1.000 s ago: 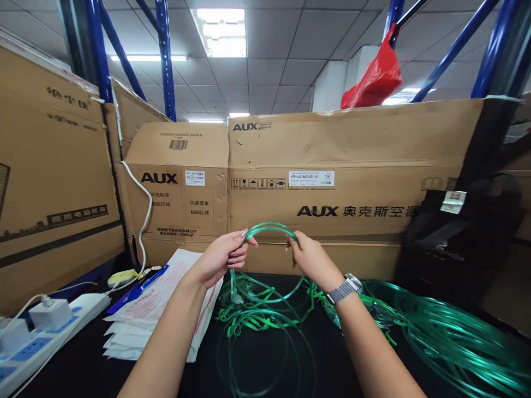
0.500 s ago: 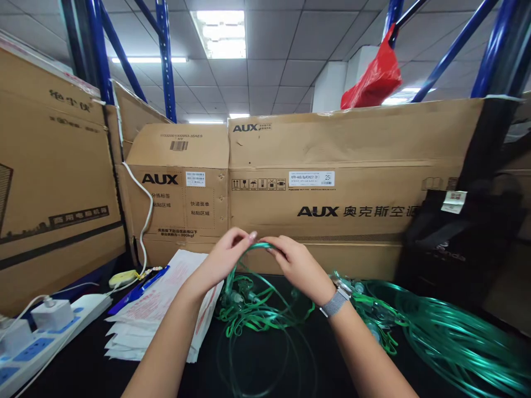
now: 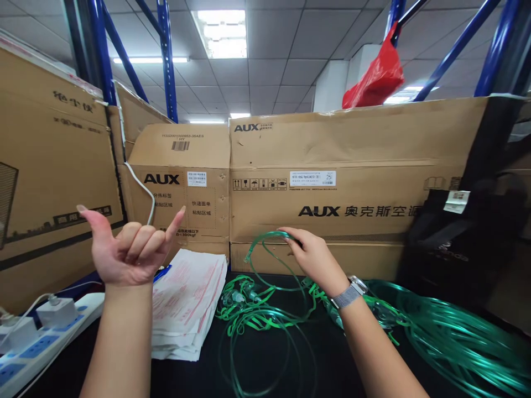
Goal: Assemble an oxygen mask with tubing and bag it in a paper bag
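green see-through tube (image 3: 269, 239) | brown boxes (image 3: 332, 166) with black letters | white papers (image 3: 186, 298) with red print | red bag (image 3: 375, 77) far up | blue poles (image 3: 166, 61) | white power strip (image 3: 45, 342) with blue spots | silver watch (image 3: 350, 293) | black table (image 3: 199, 381)

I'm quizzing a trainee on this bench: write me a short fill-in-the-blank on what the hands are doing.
1. The right hand holds a loop of ____ tubing.
2. The left hand is raised and holds ____.
3. The stack of paper bags lies to the ____ of the tubing.
Missing words: green; nothing; left
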`<state>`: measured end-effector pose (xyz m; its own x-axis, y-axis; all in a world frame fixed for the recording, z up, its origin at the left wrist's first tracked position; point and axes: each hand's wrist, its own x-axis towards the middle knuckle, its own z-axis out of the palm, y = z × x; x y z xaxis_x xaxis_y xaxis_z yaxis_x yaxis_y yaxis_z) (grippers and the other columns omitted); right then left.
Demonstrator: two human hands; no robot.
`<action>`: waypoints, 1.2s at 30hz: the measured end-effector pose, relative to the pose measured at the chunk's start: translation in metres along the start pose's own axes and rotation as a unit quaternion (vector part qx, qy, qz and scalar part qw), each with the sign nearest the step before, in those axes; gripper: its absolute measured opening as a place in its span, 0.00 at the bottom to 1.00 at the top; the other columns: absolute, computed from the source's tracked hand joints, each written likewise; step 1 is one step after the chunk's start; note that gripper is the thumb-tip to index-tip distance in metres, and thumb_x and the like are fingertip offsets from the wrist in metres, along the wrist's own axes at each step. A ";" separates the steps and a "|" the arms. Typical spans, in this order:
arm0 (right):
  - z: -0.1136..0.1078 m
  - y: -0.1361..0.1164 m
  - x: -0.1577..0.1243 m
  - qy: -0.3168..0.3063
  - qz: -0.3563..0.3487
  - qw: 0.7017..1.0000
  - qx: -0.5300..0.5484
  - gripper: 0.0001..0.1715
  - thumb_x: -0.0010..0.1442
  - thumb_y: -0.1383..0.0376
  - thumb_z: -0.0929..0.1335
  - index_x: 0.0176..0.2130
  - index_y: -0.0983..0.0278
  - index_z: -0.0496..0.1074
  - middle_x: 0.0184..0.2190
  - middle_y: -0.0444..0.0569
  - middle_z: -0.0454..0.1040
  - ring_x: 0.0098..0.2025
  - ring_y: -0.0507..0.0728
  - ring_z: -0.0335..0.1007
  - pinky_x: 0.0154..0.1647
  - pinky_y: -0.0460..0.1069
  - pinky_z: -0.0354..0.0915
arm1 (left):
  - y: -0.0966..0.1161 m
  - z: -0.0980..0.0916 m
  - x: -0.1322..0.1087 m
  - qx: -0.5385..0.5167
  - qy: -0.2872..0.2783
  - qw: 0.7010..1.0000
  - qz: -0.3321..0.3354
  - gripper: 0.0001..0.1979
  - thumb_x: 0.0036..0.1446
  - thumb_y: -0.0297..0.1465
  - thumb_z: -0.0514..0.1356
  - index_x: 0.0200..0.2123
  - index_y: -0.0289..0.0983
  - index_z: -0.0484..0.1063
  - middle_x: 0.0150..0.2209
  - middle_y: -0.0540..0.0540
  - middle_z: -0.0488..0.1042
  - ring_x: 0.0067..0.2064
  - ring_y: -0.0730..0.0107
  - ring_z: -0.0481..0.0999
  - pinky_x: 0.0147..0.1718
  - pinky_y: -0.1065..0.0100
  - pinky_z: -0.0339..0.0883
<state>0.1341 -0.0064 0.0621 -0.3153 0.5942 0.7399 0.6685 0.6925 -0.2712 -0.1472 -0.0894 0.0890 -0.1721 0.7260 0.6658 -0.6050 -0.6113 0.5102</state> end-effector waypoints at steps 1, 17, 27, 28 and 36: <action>0.000 0.000 0.000 -0.004 -0.002 1.000 -0.001 0.17 0.58 0.71 0.60 0.46 0.63 0.70 0.43 0.50 0.74 0.43 0.56 0.70 0.45 0.51 0.66 | -0.002 0.000 0.000 0.001 -0.005 1.000 -0.002 0.35 0.54 0.55 0.36 0.08 0.35 0.32 0.05 0.57 0.37 0.11 0.82 0.32 0.49 0.70 0.65; -0.008 -0.012 0.000 0.082 0.063 0.973 0.208 0.16 0.56 0.67 0.62 0.42 0.61 0.73 0.43 0.47 0.75 0.47 0.56 0.69 0.50 0.53 0.63 | -0.103 0.043 0.005 0.419 -0.068 0.897 -0.124 0.28 0.45 0.36 0.63 0.49 0.37 0.59 0.50 0.39 0.65 0.52 0.62 0.64 0.50 0.61 0.58; -0.019 -0.019 0.000 0.047 0.085 0.959 0.268 0.15 0.54 0.64 0.64 0.40 0.63 0.75 0.35 0.46 0.77 0.38 0.57 0.72 0.35 0.50 0.69 | -0.119 0.049 0.000 0.417 -0.156 0.883 -0.150 0.13 0.56 0.41 0.52 0.28 0.36 0.65 0.30 0.49 0.70 0.37 0.67 0.70 0.41 0.66 0.61; -0.018 -0.018 0.001 0.044 0.078 0.961 0.263 0.15 0.54 0.65 0.64 0.40 0.63 0.74 0.35 0.46 0.77 0.39 0.57 0.72 0.37 0.51 0.69 | -0.117 0.049 0.000 0.411 -0.159 0.884 -0.157 0.13 0.57 0.41 0.51 0.29 0.37 0.64 0.28 0.50 0.69 0.34 0.69 0.70 0.38 0.67 0.62; -0.010 -0.021 -0.004 0.001 0.030 0.991 0.129 0.13 0.57 0.68 0.62 0.42 0.62 0.70 0.39 0.48 0.75 0.41 0.55 0.70 0.43 0.50 0.63 | -0.122 0.048 -0.006 0.421 -0.136 0.887 -0.130 0.11 0.57 0.38 0.51 0.26 0.38 0.60 0.20 0.57 0.57 0.21 0.78 0.55 0.20 0.75 0.50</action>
<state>0.1277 -0.0272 0.0709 -0.2786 0.6377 0.7181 0.4914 0.7371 -0.4639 -0.0349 -0.0347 0.0491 0.1515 0.8443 0.5140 0.2184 -0.5357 0.8157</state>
